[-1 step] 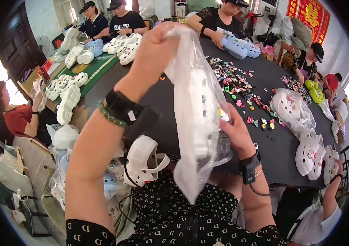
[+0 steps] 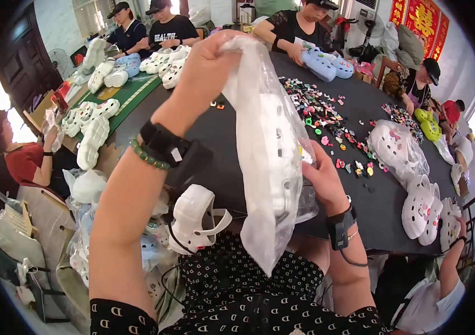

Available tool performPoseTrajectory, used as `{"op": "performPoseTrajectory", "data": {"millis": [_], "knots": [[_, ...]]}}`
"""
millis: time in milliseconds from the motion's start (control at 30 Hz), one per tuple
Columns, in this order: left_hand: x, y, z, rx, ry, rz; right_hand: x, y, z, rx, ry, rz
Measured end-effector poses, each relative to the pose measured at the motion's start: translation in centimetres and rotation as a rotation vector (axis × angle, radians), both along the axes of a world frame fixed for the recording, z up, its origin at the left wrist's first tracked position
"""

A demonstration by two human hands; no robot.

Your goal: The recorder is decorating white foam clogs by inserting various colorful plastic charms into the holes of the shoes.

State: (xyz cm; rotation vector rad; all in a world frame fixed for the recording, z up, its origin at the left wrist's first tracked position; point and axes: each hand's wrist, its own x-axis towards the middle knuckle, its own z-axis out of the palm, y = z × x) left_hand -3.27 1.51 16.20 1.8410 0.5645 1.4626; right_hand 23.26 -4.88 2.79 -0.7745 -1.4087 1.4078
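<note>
My left hand [image 2: 213, 64] is closed round the gathered upper end of a clear plastic bag [image 2: 247, 106], held up over the near edge of the table. Inside the bag is a white clog [image 2: 280, 151], on end, its row of holes showing through the film. My right hand [image 2: 326, 177] grips the clog's right side through or along the bag; its fingertips are partly hidden behind it. A bit of coloured charm shows beside the right thumb. Below my left wrist, another white clog [image 2: 193, 215] with a raised heel strap rests at the table edge.
Loose colourful shoe charms [image 2: 318, 114] are spread across the dark table [image 2: 215, 162]. Bagged white clogs [image 2: 396, 142] and decorated white clogs [image 2: 422, 209] lie to the right. More white clogs [image 2: 93, 131] stand near a green mat [image 2: 137, 100]. Several people work around the table.
The bag's lower end has swung slightly to the right. My left wrist has shifted a little left, and both hands keep their hold.
</note>
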Motion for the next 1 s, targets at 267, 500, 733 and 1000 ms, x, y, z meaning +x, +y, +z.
{"op": "performPoseTrajectory", "data": {"millis": [267,500,733,1000], "knots": [[-3.9,-1.6,-6.0,-0.207,0.395,0.701,3.7,1.4,-2.4,-0.219,-0.012,-0.218],[-6.9,-8.0,-13.2,-0.266,0.628,0.698,6.3,2.7,0.7,0.030,0.193,-0.522],[-6.9,-14.1,-15.8,-0.271,0.844,0.648,10.7,4.1,1.4,-0.140,-0.411,-0.227],[-5.6,-14.9,-17.1,-0.506,0.849,0.473,11.0,1.5,3.4,0.500,-0.673,-0.862]]}}
